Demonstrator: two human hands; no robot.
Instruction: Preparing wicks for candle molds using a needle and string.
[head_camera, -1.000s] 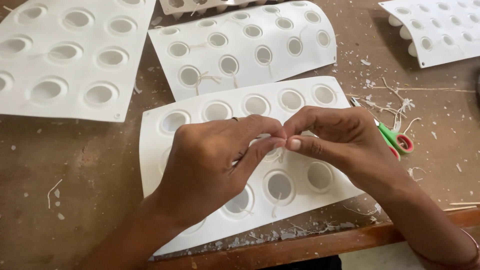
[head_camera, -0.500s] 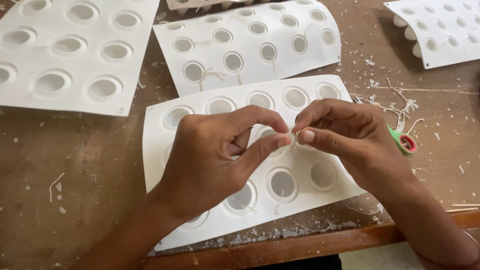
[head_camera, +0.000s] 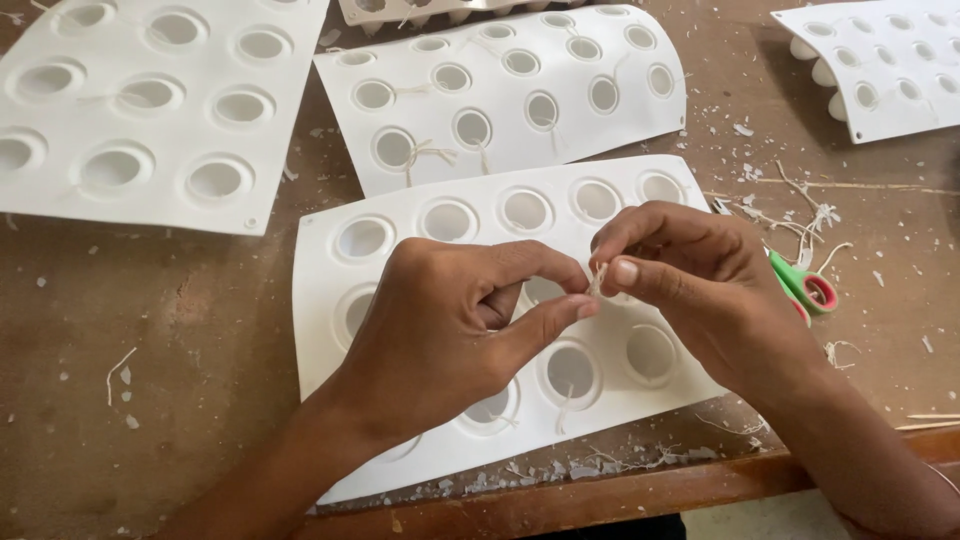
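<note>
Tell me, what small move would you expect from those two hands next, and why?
Probably lowering the bit of pale string into an open cavity of the white mould tray below. The left hand and right hand pinch it between their fingertips just above the tray, and some cavities in the tray behind already hold similar strings.

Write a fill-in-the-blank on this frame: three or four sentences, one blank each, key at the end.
1. Both hands pinch a short pale piece of ____ above the nearest white mould tray.
2. The left hand and right hand meet over a tray whose cavities are ____ in shape.
3. The scissors by the right hand have green and ____ handles.
4. The trays lie on a ____ table.

Missing words: string; round; pink; brown
</note>
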